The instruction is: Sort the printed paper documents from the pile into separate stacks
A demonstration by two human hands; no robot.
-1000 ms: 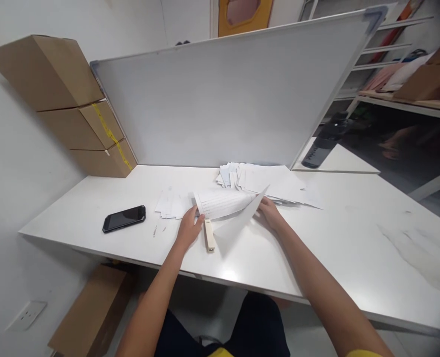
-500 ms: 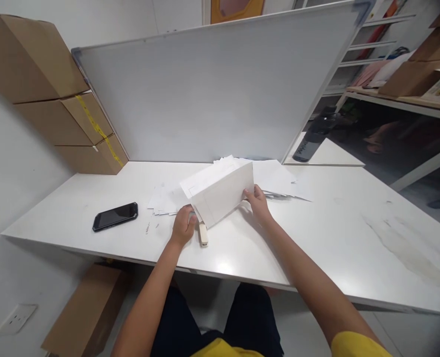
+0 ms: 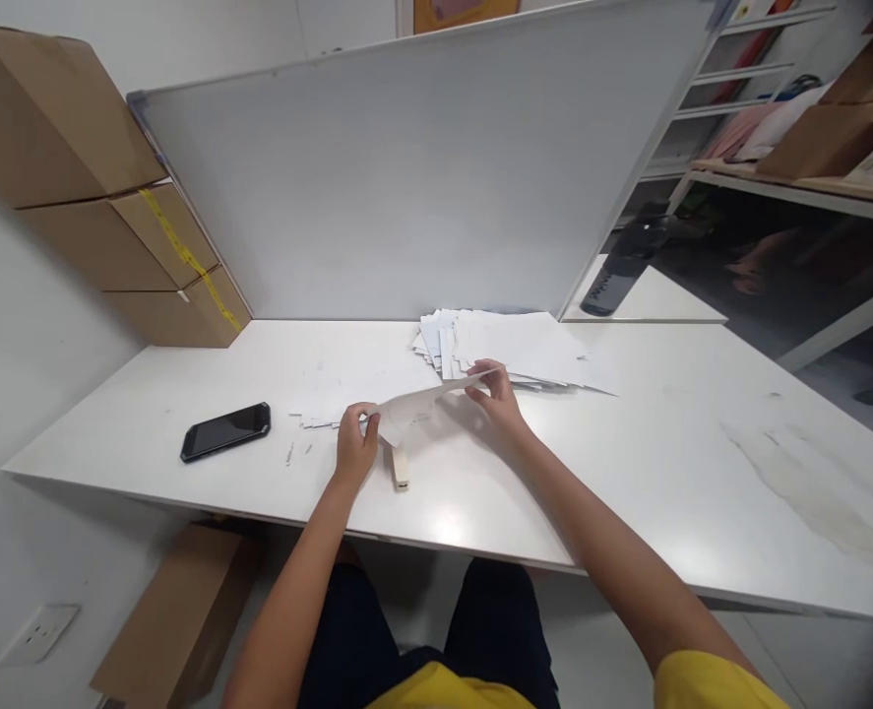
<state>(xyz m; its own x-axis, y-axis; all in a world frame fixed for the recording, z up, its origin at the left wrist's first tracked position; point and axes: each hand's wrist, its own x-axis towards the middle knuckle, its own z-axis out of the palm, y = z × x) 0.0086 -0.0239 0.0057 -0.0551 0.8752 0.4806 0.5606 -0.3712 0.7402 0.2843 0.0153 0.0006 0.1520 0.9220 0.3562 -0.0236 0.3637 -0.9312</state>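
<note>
Between my hands a sheet of white paper (image 3: pixel 413 406) is held above the table, seen nearly edge-on and slightly bent. My left hand (image 3: pixel 357 440) pinches its left end, and my right hand (image 3: pixel 496 399) grips the right end between thumb and fingers. Just below the sheet lies a small cream-coloured stapler-like object (image 3: pixel 401 471), its upper end covered by the paper. Behind my right hand a loose pile of papers (image 3: pixel 517 340) spreads out against the whiteboard. Another low stack of papers (image 3: pixel 333 389) rests by my left hand.
A black phone (image 3: pixel 226 431) lies on the white table (image 3: pixel 702 463) at the left. Cardboard boxes (image 3: pixel 159 236) are stacked in the left corner beside a leaning whiteboard (image 3: pixel 406 187). A dark bottle (image 3: pixel 624 266) stands at the back right.
The folded-looking white paper that stood tilted up has been lowered and turned nearly edge-on. More of the pile behind it now shows. Both hands keep their hold.
</note>
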